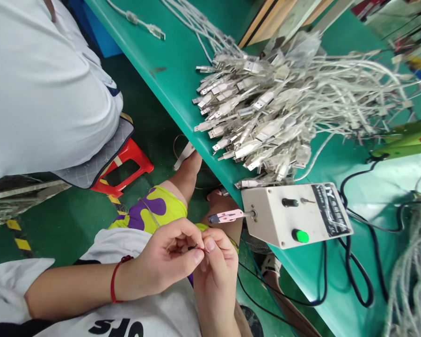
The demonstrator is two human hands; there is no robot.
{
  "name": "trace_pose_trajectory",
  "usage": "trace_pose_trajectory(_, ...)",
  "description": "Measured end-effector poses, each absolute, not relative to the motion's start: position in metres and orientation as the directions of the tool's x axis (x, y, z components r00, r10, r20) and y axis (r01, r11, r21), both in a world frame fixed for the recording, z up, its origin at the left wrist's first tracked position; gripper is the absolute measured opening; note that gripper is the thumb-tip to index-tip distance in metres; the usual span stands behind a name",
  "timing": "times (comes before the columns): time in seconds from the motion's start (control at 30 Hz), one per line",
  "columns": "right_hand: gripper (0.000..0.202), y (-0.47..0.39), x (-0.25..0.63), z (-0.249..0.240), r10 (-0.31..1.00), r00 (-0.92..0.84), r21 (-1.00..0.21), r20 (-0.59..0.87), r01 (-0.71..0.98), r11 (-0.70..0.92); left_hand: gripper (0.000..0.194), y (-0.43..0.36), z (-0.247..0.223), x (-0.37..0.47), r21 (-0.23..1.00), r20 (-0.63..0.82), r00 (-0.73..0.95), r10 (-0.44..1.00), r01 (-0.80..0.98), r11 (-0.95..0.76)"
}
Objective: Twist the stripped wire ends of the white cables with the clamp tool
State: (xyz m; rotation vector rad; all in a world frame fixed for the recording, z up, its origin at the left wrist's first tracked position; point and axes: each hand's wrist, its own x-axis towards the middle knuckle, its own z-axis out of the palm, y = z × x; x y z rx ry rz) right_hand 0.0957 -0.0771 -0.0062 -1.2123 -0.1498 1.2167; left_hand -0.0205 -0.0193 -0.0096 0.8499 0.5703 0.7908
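We see the left hand (168, 262) and right hand (215, 269) pressed together above the lap, both pinching a thin dark wire end (198, 246) between thumb and fingertips. Just right of them, a white box (294, 213) with a green button (301, 236) sits on the green tabletop (168, 70), near a far heap of USB cables (266, 112).

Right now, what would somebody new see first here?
Probably the big heap of USB cables on the green table. Just below it sits a white box with a green button. At the bottom, the left hand and right hand pinch something tiny together.
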Motion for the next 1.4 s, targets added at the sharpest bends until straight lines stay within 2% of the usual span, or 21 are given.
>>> trace_pose_trajectory(0.13, 0.027, -0.073, 0.096, -0.008, 0.762, 0.441, -0.781, -0.474, -0.610, -0.133, 0.008, -0.018, -0.011, -0.018, 0.842, -0.165, 0.575, 0.801, -0.342, 0.418)
trace_pose_trajectory(0.33, 0.026, -0.066, 0.097, -0.006, 0.712, 0.552, -0.801, -0.434, -0.598, -0.025, 0.009, -0.010, -0.009, -0.016, 0.860, -0.226, 0.495, 0.839, -0.304, 0.410)
trace_pose_trajectory(0.47, 0.046, -0.061, 0.108, -0.005, 0.675, 0.609, -0.816, -0.417, -0.578, 0.017, 0.009, -0.002, -0.007, -0.014, 0.872, -0.281, 0.392, 0.876, -0.277, 0.404)
trace_pose_trajectory(0.53, 0.050, -0.057, 0.116, -0.007, 0.670, 0.636, -0.837, -0.383, -0.546, 0.040, 0.009, 0.001, -0.007, -0.013, 0.880, -0.287, 0.348, 0.893, -0.272, 0.389)
trace_pose_trajectory(0.63, 0.046, -0.054, 0.124, -0.012, 0.698, 0.633, -0.855, -0.334, -0.515, 0.057, 0.011, 0.004, -0.005, -0.011, 0.893, -0.266, 0.315, 0.911, -0.275, 0.356)
trace_pose_trajectory(0.8, 0.054, -0.055, 0.122, -0.015, 0.750, 0.569, -0.853, -0.336, -0.522, 0.013, 0.014, 0.004, -0.004, -0.008, 0.921, -0.215, 0.285, 0.934, -0.259, 0.291)
trace_pose_trajectory(1.0, 0.031, -0.054, 0.116, -0.011, 0.741, 0.629, -0.887, -0.238, -0.452, 0.099, 0.018, -0.001, -0.007, -0.005, 0.956, -0.103, 0.253, 0.962, -0.243, 0.166)
trace_pose_trajectory(1.2, 0.028, -0.052, 0.115, -0.012, 0.734, 0.633, -0.872, -0.247, -0.475, 0.116, 0.018, -0.003, -0.012, -0.003, 0.965, -0.064, 0.269, 0.961, -0.228, 0.128)
trace_pose_trajectory(1.3, 0.036, -0.053, 0.116, -0.011, 0.721, 0.628, -0.867, -0.294, -0.493, 0.076, 0.017, -0.005, -0.016, -0.002, 0.966, -0.065, 0.278, 0.958, -0.221, 0.130)
trace_pose_trajectory(1.4, 0.053, -0.057, 0.119, -0.011, 0.723, 0.581, -0.838, -0.372, -0.546, 0.008, 0.016, -0.008, -0.018, -0.003, 0.958, -0.074, 0.295, 0.953, -0.243, 0.149)
